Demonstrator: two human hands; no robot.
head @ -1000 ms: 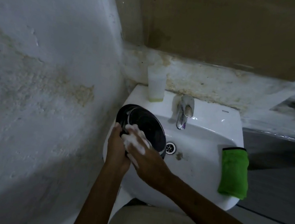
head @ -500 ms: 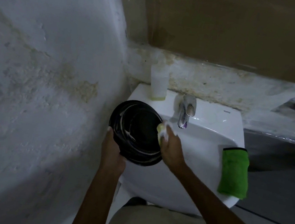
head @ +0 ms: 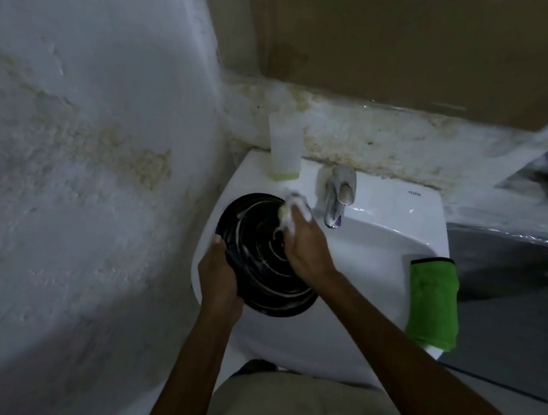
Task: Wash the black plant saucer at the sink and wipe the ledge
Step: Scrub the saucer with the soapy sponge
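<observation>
The black plant saucer [head: 260, 264] is tilted over the left side of the white sink [head: 374, 254], streaked with white suds. My left hand [head: 221, 275] grips its lower left rim. My right hand [head: 306, 245] lies across the saucer's upper right part and holds a soapy yellowish sponge [head: 287, 210] against the inside near the top rim. The stained ledge [head: 361, 132] runs along the wall behind the sink.
A chrome tap [head: 337, 198] stands at the back of the sink, just right of my right hand. A pale bottle [head: 285, 150] sits at the sink's back left corner. A green cloth [head: 434, 299] hangs over the right rim. A rough wall closes the left side.
The saucer has turned so its inside faces me, and it now sits lower over the basin. My right hand has moved from the near rim to the far upper rim with the sponge.
</observation>
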